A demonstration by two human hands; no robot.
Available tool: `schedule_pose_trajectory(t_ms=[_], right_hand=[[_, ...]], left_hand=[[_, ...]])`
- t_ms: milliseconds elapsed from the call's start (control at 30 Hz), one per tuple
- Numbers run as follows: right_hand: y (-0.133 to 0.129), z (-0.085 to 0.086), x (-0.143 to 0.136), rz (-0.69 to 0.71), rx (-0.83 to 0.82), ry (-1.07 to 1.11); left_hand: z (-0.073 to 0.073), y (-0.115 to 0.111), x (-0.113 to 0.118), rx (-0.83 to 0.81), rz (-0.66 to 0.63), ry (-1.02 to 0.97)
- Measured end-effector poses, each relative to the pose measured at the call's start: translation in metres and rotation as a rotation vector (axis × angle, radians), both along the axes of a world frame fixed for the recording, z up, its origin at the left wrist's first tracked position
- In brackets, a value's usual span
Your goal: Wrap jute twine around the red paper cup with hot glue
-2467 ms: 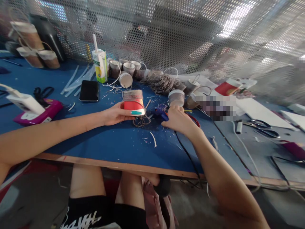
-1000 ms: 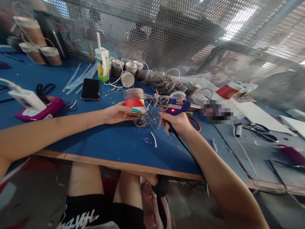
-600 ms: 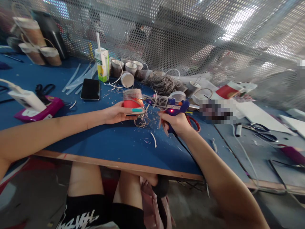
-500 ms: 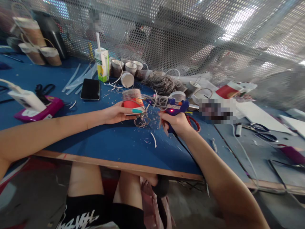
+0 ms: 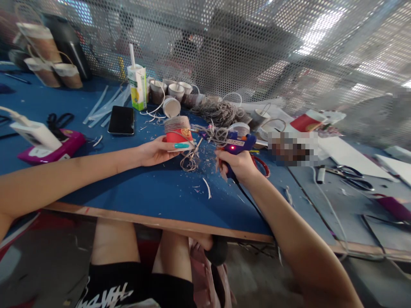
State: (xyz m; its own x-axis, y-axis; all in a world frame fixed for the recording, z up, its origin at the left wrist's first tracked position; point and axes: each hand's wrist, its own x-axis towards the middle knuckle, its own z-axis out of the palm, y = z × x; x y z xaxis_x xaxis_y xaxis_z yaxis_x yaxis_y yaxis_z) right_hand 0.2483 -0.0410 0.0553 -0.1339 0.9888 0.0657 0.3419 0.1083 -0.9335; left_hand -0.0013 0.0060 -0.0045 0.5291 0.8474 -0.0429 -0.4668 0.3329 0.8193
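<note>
My left hand [image 5: 160, 150] is closed round a red paper cup [image 5: 176, 136], whose far part is wrapped in grey-brown cord. Loose loops of cord [image 5: 190, 161] hang beside the cup's near end. In my right hand [image 5: 236, 163] is a blue glue gun [image 5: 236, 143] with a lit red light. Its nozzle points left at the cup's side; tangled cord covers the front of the gun, so I cannot tell whether the tip touches the cup.
Behind the hands lie a heap of cord [image 5: 218, 112] and several small wrapped cups [image 5: 176, 90]. A drink carton [image 5: 137, 87], a phone [image 5: 121, 120] and a purple power strip [image 5: 69, 145] are on the left. Scissors [image 5: 349, 177] and another red cup [image 5: 306, 122] are at right.
The cup has turned and tilted slightly in my left hand, with the thumb now lying flatter along it. The glue gun has barely shifted.
</note>
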Motion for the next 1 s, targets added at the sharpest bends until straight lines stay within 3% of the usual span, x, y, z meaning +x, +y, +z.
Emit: schedule_pose_trajectory(t_ms=[767, 867, 1000], right_hand=[[0.009, -0.002, -0.001, -0.069, -0.05, -0.02], [0.015, -0.001, 0.003, -0.2, 0.08, -0.142], [0.021, 0.001, 0.014, -0.299, 0.339, -0.608]], left_hand=[[0.004, -0.003, 0.001, 0.026, -0.008, 0.035], [0.004, -0.003, 0.001, 0.005, -0.021, 0.025], [0.004, -0.003, 0.0, -0.025, -0.014, 0.026]])
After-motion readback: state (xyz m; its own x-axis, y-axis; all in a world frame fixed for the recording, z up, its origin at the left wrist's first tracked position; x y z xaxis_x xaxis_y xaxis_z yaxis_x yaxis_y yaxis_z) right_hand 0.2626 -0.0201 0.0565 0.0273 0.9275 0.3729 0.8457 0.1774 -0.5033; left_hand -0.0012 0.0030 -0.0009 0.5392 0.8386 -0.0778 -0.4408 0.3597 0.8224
